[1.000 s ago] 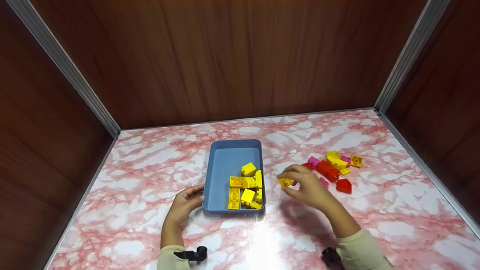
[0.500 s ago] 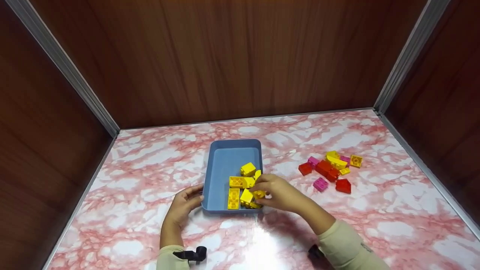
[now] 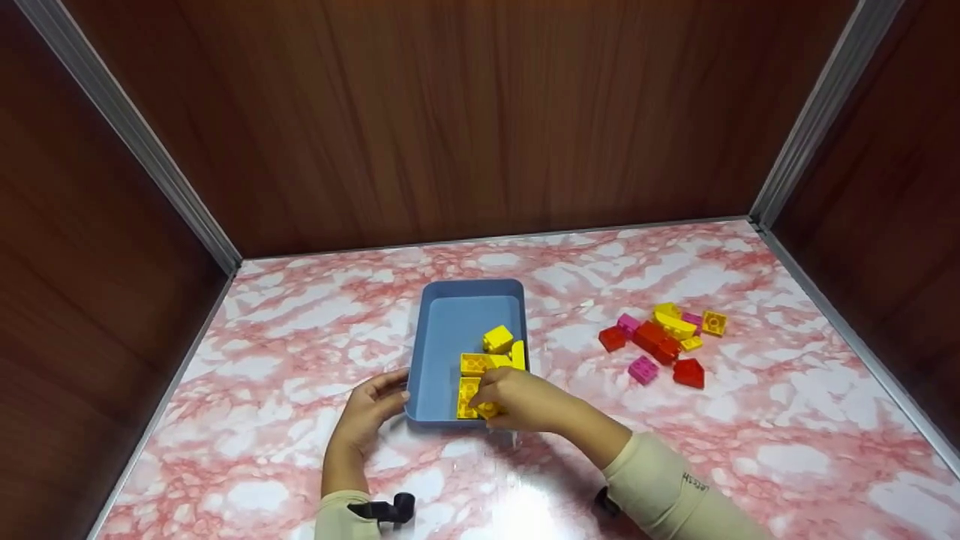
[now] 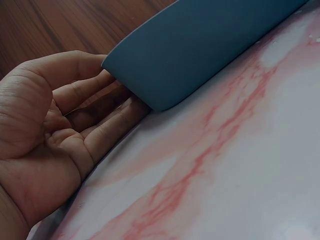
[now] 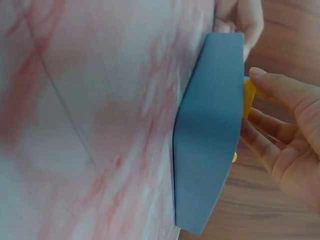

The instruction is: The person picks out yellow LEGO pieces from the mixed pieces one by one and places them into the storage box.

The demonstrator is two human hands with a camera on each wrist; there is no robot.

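A blue-grey tray point(image 3: 450, 322) stands on the marbled tabletop, with several yellow toy bricks point(image 3: 473, 365) gathered in its right and near part. My right hand point(image 3: 529, 401) is over the tray's near right corner. Between its thumb and fingers it pinches a yellow brick point(image 5: 248, 99), which shows above the tray wall in the right wrist view. The hand hides some bricks beneath it. At the tray's near left side, my left hand point(image 3: 367, 411) touches the wall and rim with relaxed fingertips point(image 4: 105, 77), not wrapped round it.
Right of the tray lies a loose group of bricks: red bricks point(image 3: 655, 341), a pink brick point(image 3: 643, 370), a curved yellow brick point(image 3: 674, 325) and a red sloped brick point(image 3: 688, 373). Dark wood-grain panels point(image 3: 480, 135) with metal edging enclose the table at the back and sides.
My right hand has carried a yellow brick leftward from beside the brick group into the tray's near right part. The left hand and the tray have stayed put.
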